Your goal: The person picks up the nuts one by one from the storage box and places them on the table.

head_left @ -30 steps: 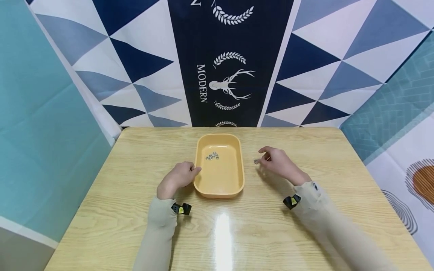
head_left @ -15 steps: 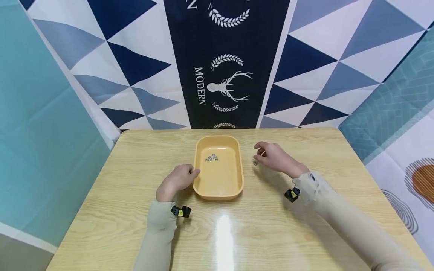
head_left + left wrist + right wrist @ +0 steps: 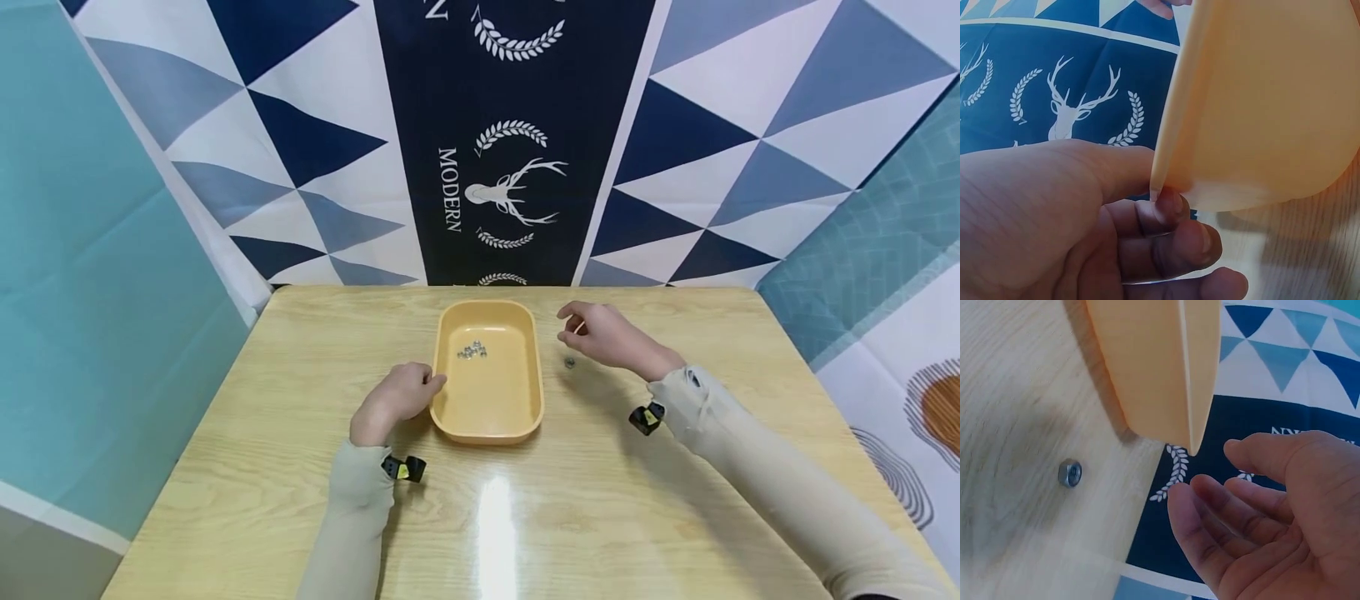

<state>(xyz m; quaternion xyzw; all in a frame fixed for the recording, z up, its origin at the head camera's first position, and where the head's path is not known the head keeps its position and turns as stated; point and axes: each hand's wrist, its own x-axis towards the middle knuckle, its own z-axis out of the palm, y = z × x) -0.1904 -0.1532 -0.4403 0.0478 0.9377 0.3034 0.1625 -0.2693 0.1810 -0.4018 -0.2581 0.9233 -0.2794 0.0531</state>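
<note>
A yellow rectangular tray stands on the table, with several small metal nuts clustered toward its far left. My left hand pinches the tray's left rim between thumb and index finger; in the left wrist view its other fingers lie beneath that rim. To the right of the tray, a single metal hex nut lies on the tabletop. My right hand hovers just beyond this nut, apart from it, its fingers loosely bent and nothing between them.
The wooden table ends at the back against a patterned cloth with a deer print. A teal hanging borders the left side. Small black cameras are strapped at both wrists.
My right hand has drawn up and away from the single nut, toward the table's back, leaving it on the table. The left hand keeps its hold on the tray.
</note>
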